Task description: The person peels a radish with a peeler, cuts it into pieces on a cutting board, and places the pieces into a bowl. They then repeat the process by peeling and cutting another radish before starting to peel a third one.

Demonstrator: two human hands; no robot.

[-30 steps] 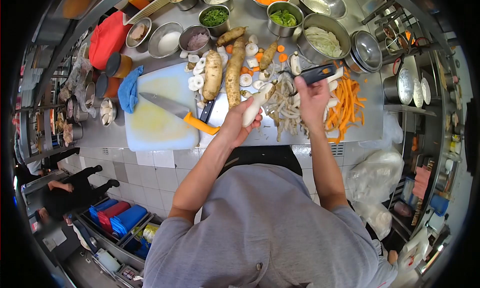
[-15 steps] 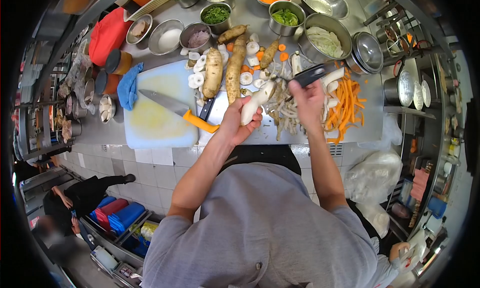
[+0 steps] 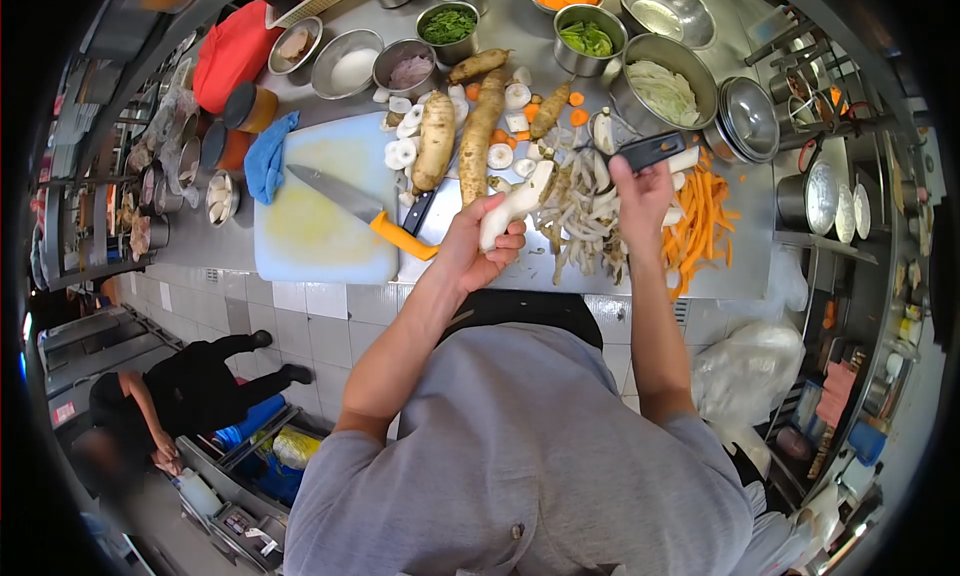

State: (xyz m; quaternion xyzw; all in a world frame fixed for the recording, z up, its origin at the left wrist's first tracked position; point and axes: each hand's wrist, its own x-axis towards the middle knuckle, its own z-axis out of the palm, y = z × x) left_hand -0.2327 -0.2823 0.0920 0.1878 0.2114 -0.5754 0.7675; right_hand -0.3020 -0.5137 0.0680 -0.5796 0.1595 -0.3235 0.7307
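Since a second ago the right hand (image 3: 640, 191) has drawn its clenched black peeler (image 3: 650, 151) slightly outward — left hand (image 3: 470, 256) wrapped on the half-peeled white root (image 3: 515, 204), long axis pointing up-right toward the blade, above the peel heap (image 3: 585, 226).

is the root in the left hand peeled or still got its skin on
Mostly peeled. The root in the left hand shows bare white flesh along its length; brown skin remains only near its far tip.
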